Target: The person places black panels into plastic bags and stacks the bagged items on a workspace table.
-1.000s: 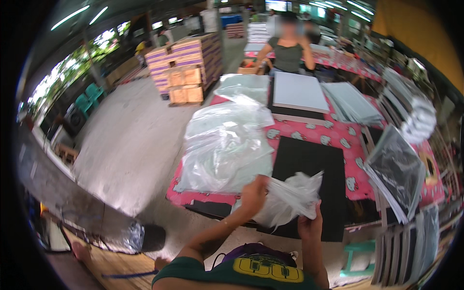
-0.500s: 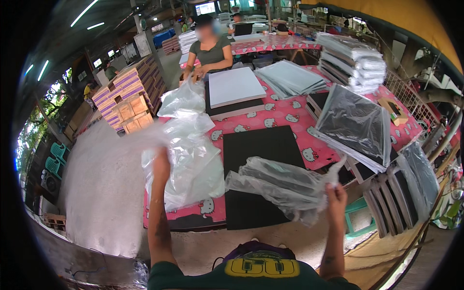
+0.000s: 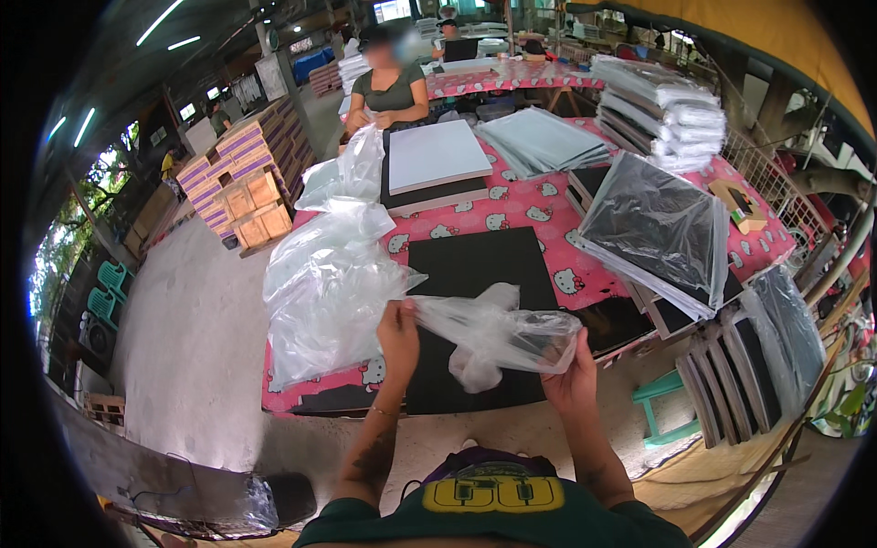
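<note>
Both hands, left hand [image 3: 398, 333] and right hand [image 3: 568, 379], grip clear plastic bag [image 3: 489, 333].

Pink table [image 3: 512, 205], black board [image 3: 475, 265], plastic bags [image 3: 329, 283]

Two hands, the left hand [image 3: 398, 331] and the right hand [image 3: 570, 378], share one clear plastic bag [image 3: 493, 331]. One tabletop [image 3: 548, 194] carries one bare black board [image 3: 477, 274], one white board [image 3: 437, 155] and one heap of loose bags [image 3: 327, 274]. One other person [image 3: 391, 87] stands opposite. Two green chairs [image 3: 105, 288] stand by the wall.
</note>
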Action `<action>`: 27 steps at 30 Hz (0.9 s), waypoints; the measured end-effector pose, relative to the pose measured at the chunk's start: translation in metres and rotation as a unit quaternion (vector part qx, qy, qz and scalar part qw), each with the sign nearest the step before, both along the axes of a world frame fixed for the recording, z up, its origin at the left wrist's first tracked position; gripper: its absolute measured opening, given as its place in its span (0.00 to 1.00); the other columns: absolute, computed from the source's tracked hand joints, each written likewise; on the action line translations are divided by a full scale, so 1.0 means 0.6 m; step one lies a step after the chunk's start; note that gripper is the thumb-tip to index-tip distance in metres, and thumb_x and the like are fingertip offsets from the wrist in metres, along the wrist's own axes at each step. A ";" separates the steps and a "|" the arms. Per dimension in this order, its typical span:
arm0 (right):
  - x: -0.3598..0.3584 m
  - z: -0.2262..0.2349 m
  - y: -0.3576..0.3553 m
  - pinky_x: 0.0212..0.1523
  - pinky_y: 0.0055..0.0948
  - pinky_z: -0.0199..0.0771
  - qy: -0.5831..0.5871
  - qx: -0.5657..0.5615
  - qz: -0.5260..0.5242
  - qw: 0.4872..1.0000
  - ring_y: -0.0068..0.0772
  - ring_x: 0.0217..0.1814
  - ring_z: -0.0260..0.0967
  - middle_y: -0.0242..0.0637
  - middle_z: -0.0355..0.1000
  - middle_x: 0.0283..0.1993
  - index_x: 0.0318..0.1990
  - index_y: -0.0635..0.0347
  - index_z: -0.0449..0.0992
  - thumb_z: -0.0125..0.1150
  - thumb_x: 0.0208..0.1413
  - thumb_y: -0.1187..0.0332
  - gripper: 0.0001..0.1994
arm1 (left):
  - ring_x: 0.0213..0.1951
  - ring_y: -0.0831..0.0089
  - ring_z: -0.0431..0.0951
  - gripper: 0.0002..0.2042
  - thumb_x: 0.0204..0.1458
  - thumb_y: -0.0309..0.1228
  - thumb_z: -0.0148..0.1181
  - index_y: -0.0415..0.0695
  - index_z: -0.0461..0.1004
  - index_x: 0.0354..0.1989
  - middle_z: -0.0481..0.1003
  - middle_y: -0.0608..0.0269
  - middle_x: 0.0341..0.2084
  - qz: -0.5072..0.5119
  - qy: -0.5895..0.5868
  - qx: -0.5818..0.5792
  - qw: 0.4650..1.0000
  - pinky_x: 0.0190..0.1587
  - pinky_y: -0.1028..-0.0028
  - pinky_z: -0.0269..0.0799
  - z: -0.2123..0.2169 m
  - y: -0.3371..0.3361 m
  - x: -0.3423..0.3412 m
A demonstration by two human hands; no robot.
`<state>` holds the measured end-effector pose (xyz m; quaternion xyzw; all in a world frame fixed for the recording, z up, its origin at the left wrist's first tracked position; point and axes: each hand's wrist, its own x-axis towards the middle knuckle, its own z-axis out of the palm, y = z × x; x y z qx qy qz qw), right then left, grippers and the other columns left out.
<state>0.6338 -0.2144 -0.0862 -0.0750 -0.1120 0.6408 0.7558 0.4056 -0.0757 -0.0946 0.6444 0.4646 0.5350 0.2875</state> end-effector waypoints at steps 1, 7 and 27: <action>-0.001 -0.007 -0.002 0.58 0.45 0.65 -0.077 0.006 0.018 0.997 0.42 0.60 0.64 0.47 0.66 0.55 0.57 0.59 0.62 0.55 0.59 0.64 0.20 | 0.24 0.78 0.66 0.09 0.57 0.32 0.54 0.38 0.70 0.31 0.69 0.63 0.19 -0.015 -0.009 0.007 1.000 0.27 0.74 0.63 -0.001 -0.005 -0.002; 0.049 -0.031 -0.005 0.33 0.23 0.72 -0.215 0.005 0.094 0.972 0.26 0.42 0.67 0.40 0.69 0.49 0.61 0.57 0.58 0.61 0.54 0.66 0.28 | 0.25 0.81 0.64 0.09 0.56 0.31 0.56 0.41 0.67 0.28 0.66 0.69 0.19 -0.039 -0.013 -0.015 0.999 0.28 0.78 0.62 -0.063 -0.018 -0.064; 0.189 0.063 0.006 0.43 0.40 0.71 -0.924 -0.129 -0.088 0.348 0.47 0.44 0.71 0.44 0.72 0.40 0.38 0.57 0.81 0.59 0.48 0.52 0.18 | 0.40 0.44 0.74 0.25 0.46 0.37 0.60 0.32 0.70 0.49 0.69 0.40 0.43 -0.036 0.406 0.136 0.903 0.41 0.55 0.72 0.105 -0.045 -0.061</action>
